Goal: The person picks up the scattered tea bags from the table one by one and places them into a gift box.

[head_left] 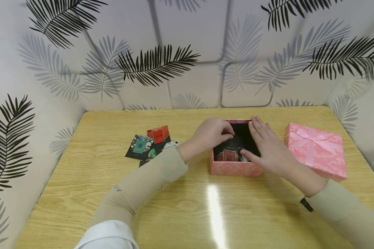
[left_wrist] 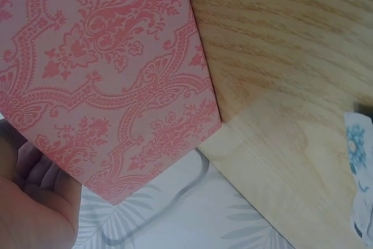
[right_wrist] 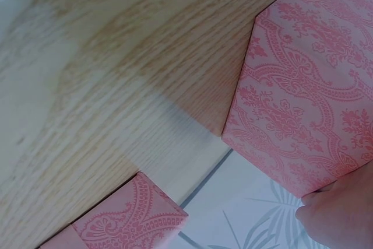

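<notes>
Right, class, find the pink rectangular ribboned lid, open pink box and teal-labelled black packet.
Pink rectangular ribboned lid (head_left: 320,154), head view: top face.
Open pink box (head_left: 236,168), head view: front wall.
Teal-labelled black packet (head_left: 139,146), head view: teal label.

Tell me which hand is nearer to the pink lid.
Right: the right hand is just left of the pink lid; the left hand is farther left, at the open box.
</notes>
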`<state>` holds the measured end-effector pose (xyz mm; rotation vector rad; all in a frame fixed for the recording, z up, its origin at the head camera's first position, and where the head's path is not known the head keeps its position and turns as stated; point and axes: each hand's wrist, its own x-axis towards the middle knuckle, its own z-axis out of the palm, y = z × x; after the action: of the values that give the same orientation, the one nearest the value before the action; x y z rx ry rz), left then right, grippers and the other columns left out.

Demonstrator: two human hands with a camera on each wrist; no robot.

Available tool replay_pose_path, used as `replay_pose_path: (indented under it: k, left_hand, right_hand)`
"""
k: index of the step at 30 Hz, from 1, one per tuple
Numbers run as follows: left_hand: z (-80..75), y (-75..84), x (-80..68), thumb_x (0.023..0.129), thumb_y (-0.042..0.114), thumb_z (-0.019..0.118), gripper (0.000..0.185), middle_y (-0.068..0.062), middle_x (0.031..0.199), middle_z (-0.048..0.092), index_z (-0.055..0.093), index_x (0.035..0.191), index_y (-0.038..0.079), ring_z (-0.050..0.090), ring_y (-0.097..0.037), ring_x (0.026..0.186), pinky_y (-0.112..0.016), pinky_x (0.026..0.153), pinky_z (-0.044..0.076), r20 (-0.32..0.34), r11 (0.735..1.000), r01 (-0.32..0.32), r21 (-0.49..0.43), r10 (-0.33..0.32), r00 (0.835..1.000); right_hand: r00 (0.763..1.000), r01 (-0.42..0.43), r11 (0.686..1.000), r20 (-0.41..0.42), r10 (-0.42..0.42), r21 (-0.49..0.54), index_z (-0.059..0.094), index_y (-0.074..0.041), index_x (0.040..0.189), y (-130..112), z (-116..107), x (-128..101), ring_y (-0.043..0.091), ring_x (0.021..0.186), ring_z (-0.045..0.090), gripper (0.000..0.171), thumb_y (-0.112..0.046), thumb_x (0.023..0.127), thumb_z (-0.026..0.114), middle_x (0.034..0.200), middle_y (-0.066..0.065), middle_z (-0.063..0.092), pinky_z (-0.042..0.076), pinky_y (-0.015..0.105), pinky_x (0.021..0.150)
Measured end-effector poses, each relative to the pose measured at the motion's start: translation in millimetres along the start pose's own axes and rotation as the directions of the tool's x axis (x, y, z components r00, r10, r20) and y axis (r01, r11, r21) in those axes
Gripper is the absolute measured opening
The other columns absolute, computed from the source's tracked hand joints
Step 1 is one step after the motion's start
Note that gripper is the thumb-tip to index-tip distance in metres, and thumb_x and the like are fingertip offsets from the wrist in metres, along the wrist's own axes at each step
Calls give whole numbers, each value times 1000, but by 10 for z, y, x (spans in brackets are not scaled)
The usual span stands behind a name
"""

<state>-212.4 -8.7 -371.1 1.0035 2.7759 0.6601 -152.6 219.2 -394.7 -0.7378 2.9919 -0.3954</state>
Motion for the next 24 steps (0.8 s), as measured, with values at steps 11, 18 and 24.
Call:
replay_pose_path:
  k: [11,18,24]
  left_hand:
    - [-99,-145,-168,101,20,75,18,-4,114,82,83,113,9,76,-16,101,-29,91,61,-143,975,29,-219,-61,988]
    - [-262,-352,-360,100,16,77,15,-7,111,82,84,110,8,77,-20,96,-30,88,62,-212,953,62,-298,-129,969]
    - [-371,-611,-560,100,14,76,16,-11,109,82,83,112,6,78,-24,94,-36,86,63,-249,941,110,-320,-196,949]
  right_hand:
    - [1000,9,1000,-15,-8,14,16,9,166,-3,5,-6,42,166,6,97,-55,106,56,177,26,7,10,59,135]
    - [1000,11,1000,-11,-11,11,15,9,166,-1,-5,-5,43,166,5,97,-55,106,56,177,26,7,9,58,136]
    - [1000,12,1000,-6,-12,5,15,9,166,3,4,-1,43,166,5,97,-54,105,57,177,26,7,9,57,136]
